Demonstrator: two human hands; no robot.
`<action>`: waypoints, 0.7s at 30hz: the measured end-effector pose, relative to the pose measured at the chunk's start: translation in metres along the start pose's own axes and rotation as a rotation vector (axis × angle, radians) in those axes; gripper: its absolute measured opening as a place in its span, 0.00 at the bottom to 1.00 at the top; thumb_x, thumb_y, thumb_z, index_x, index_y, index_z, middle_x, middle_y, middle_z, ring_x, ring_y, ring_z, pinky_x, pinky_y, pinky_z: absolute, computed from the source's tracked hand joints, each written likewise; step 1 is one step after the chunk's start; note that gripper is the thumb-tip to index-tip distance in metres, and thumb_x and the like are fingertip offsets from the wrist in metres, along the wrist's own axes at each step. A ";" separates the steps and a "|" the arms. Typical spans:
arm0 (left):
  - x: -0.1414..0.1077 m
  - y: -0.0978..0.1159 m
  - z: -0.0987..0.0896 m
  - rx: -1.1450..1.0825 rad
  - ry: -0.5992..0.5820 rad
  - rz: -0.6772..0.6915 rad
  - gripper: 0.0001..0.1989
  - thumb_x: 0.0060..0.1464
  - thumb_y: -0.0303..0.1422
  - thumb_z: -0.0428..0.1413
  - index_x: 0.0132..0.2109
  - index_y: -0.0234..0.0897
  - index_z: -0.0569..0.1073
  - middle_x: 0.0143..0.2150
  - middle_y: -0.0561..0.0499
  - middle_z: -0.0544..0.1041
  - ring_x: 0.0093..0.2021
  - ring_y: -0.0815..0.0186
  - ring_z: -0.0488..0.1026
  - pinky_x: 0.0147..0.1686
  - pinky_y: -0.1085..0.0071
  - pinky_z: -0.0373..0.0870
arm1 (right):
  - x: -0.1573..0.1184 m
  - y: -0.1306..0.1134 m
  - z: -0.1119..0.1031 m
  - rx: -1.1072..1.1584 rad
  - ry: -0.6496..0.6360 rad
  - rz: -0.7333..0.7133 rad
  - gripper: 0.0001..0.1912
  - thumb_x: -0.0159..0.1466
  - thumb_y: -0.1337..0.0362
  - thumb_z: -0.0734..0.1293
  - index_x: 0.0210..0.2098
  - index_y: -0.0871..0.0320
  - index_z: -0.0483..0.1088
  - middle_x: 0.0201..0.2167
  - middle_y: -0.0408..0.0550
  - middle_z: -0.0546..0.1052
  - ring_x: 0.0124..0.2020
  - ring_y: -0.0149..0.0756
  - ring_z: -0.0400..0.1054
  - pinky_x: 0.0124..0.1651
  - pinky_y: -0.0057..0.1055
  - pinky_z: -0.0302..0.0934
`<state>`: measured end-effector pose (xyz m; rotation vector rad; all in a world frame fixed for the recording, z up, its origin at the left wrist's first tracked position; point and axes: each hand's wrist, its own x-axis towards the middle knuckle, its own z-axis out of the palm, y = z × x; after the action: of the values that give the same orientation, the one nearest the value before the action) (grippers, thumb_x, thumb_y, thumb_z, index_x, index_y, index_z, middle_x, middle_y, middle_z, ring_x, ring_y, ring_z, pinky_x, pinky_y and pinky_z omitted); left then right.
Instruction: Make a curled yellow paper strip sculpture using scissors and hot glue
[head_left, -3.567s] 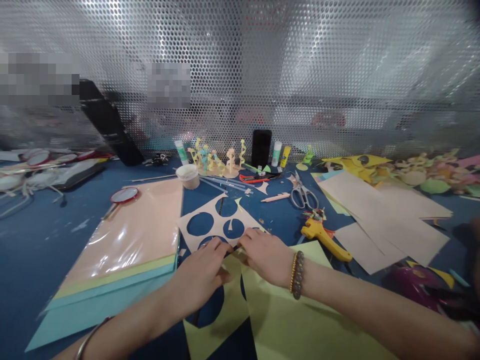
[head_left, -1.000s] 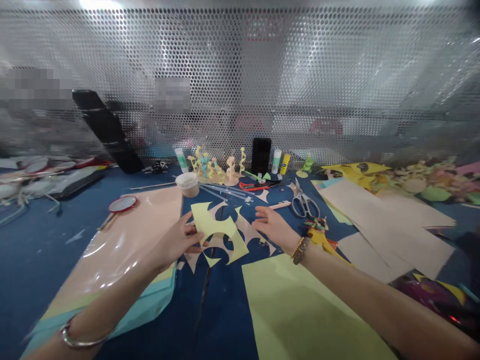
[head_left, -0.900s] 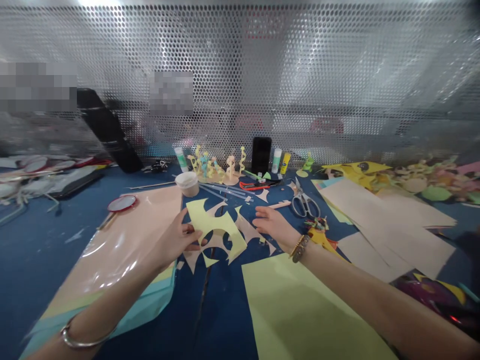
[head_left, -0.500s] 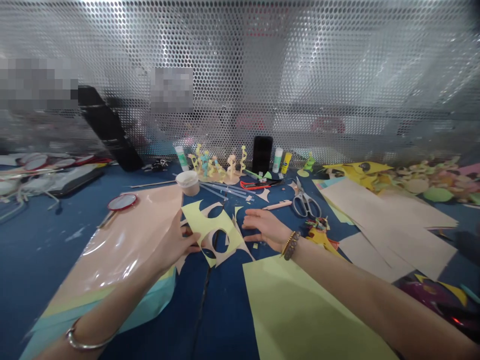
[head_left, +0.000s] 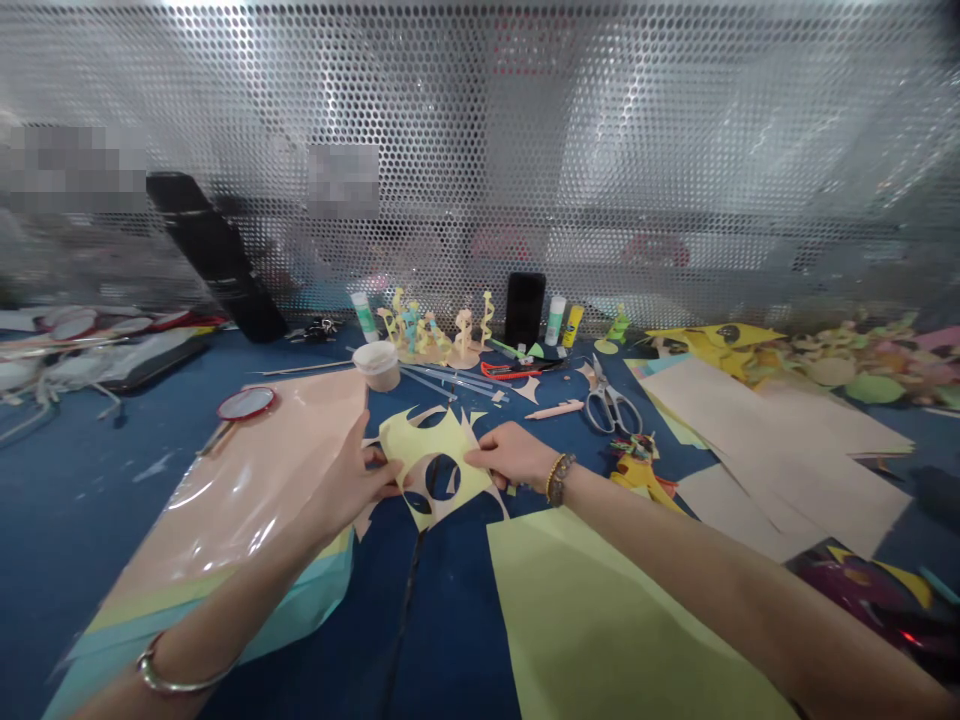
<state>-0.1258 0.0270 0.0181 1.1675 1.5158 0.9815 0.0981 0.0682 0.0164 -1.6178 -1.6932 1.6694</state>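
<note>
A yellow-green cut paper (head_left: 439, 465) with round holes and curved, pointed edges is held up just above the blue table. My left hand (head_left: 352, 483) grips its left edge, and my right hand (head_left: 510, 455) holds its right edge with the fingertips. Under it lies a peach paper cut-out (head_left: 450, 512), mostly hidden. A large yellow-green sheet (head_left: 607, 620) lies just below my right forearm. Left of my left hand, peach sheets in plastic film (head_left: 225, 470) rest on teal and green paper.
Steel scissors (head_left: 611, 410), a red cutter (head_left: 510, 370), a small cup (head_left: 377, 366), glue sticks (head_left: 555, 320) and paper sculptures (head_left: 435, 335) stand beyond my hands. Loose peach sheets (head_left: 780, 440) lie to the right. A perforated metal screen (head_left: 570, 150) closes the back.
My right hand has moved left from beside the paper and now holds its right edge. The yellow-green cut paper has turned slightly, and its holes now show more plainly.
</note>
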 end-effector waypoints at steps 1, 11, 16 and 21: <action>0.001 0.001 -0.001 0.000 0.014 0.007 0.45 0.52 0.25 0.59 0.69 0.43 0.41 0.28 0.55 0.74 0.30 0.63 0.79 0.34 0.65 0.79 | 0.000 0.000 -0.002 -0.007 0.008 -0.001 0.09 0.67 0.61 0.64 0.39 0.62 0.71 0.32 0.43 0.75 0.26 0.27 0.69 0.28 0.26 0.67; 0.017 0.012 -0.010 0.107 -0.132 -0.046 0.51 0.50 0.27 0.61 0.70 0.37 0.36 0.28 0.53 0.75 0.27 0.61 0.79 0.24 0.72 0.76 | -0.021 0.019 -0.030 0.104 0.069 0.107 0.13 0.68 0.59 0.63 0.47 0.61 0.69 0.41 0.48 0.75 0.35 0.34 0.72 0.36 0.34 0.70; 0.027 0.022 -0.007 0.089 -0.257 -0.024 0.47 0.51 0.30 0.61 0.70 0.35 0.42 0.29 0.52 0.75 0.28 0.66 0.76 0.24 0.76 0.72 | -0.023 0.026 -0.030 0.166 0.017 0.132 0.12 0.68 0.60 0.63 0.45 0.62 0.69 0.38 0.46 0.75 0.31 0.31 0.72 0.32 0.31 0.69; 0.031 0.025 0.000 0.083 -0.342 0.036 0.42 0.52 0.35 0.60 0.68 0.39 0.48 0.29 0.55 0.72 0.26 0.69 0.72 0.25 0.76 0.68 | -0.040 0.028 -0.020 0.165 -0.019 0.088 0.12 0.69 0.59 0.63 0.42 0.62 0.70 0.32 0.43 0.74 0.24 0.26 0.68 0.25 0.25 0.66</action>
<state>-0.1230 0.0627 0.0355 1.3498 1.2743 0.7040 0.1423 0.0387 0.0188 -1.6241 -1.4690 1.8187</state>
